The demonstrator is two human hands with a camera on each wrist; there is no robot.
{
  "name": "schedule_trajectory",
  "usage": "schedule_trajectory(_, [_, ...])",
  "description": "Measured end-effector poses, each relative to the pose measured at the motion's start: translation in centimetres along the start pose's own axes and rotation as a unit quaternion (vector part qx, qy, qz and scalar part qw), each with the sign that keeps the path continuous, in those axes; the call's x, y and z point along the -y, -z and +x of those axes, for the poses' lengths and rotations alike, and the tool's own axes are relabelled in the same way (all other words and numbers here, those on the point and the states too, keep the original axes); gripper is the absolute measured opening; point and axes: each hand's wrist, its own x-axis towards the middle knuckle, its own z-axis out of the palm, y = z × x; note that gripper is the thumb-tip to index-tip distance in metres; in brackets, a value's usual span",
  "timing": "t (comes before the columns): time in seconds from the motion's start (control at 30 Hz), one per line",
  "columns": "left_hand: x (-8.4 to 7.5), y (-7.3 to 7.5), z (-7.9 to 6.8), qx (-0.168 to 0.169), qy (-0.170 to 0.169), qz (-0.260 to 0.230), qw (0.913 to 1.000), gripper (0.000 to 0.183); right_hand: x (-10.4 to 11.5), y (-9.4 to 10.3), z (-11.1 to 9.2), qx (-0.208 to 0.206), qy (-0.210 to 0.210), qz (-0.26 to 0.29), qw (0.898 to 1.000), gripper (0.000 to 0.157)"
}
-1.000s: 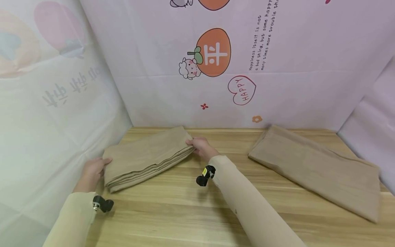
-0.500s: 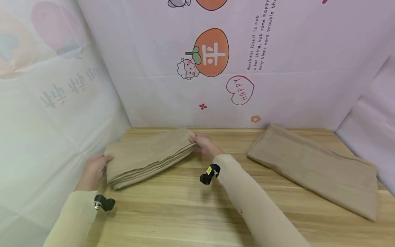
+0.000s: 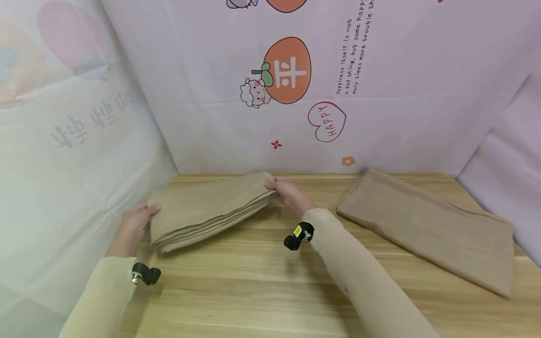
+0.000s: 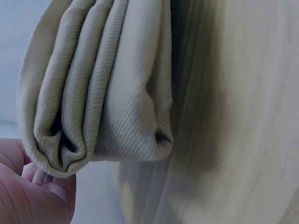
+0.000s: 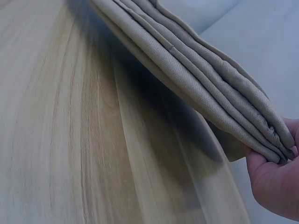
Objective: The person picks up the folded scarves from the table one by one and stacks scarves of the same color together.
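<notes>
A folded stack of tan cloth (image 3: 211,204) in several layers is held between both hands at the left of the table. My left hand (image 3: 134,223) grips its left end; the thumb lies on top. At the far right corner, my right hand (image 3: 289,192) pinches the layers between thumb and fingers. In the left wrist view the rolled fold edges of the cloth (image 4: 98,93) show close up, with the left hand (image 4: 39,196) under one end. The right wrist view has the cloth (image 5: 196,74) raised off the wood, its shadow beneath, and the right hand (image 5: 278,177) clasping its end.
Another folded tan cloth (image 3: 431,230) lies slantwise on the right side of the wooden table (image 3: 236,291). A printed white sheet (image 3: 211,94) hangs behind the table's far edge, and white sheets also stand at the left and right.
Both hands have shifted the held cloth stack a little right and farther back, and its near edge has come up off the table. The other cloth stays where it lies.
</notes>
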Motion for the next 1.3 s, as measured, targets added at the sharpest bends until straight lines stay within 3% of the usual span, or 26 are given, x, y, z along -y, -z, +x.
schedule_trajectory(0.2, [-0.5, -0.8, -0.1, 0.008, -0.007, 0.007, 0.9999, 0.040, 0.7, 1.0, -0.6, 0.008, -0.001, -0.001, 1.000, 0.046])
schedule_trajectory(0.33, [-0.8, -1.3, -0.1, 0.017, -0.016, 0.012, 0.9996, 0.020, 1.0, 1.7, -1.2, 0.005, 0.003, 0.004, 1.000, 0.047])
schedule_trajectory(0.47, [-1.1, -1.8, -0.2, 0.027, -0.024, 0.019, 0.9992, 0.051, 1.2, 2.4, -1.7, 0.005, 0.007, 0.013, 1.000, 0.049])
schedule_trajectory(0.6, [-1.6, -2.4, -0.4, 0.031, -0.033, 0.022, 0.9987, 0.046, 1.2, 3.1, -2.3, 0.005, 0.011, 0.009, 1.000, 0.050])
schedule_trajectory(0.7, [-1.9, -2.7, -0.6, 0.032, -0.040, 0.026, 0.9983, 0.022, 1.1, 3.6, -2.8, 0.006, 0.021, 0.005, 1.000, 0.047])
schedule_trajectory(0.87, [-2.2, -3.4, -0.7, 0.040, -0.041, 0.015, 0.9982, 0.027, 0.8, 4.5, -3.9, 0.005, 0.034, 0.010, 0.999, 0.046])
schedule_trajectory(0.97, [-2.4, -4.0, -0.7, 0.050, -0.043, -0.001, 0.9979, 0.013, 0.7, 5.0, -4.6, 0.007, 0.038, 0.006, 0.999, 0.048])
schedule_trajectory(1.1, [-2.6, -4.7, -0.9, 0.057, -0.048, 0.010, 0.9971, 0.018, 0.7, 5.7, -5.6, 0.008, 0.044, 0.009, 0.999, 0.051])
schedule_trajectory(1.3, [-3.0, -5.5, -1.0, 0.076, -0.050, 0.010, 0.9958, 0.045, 0.8, 6.4, -7.2, -0.005, 0.048, 0.016, 0.999, 0.052])
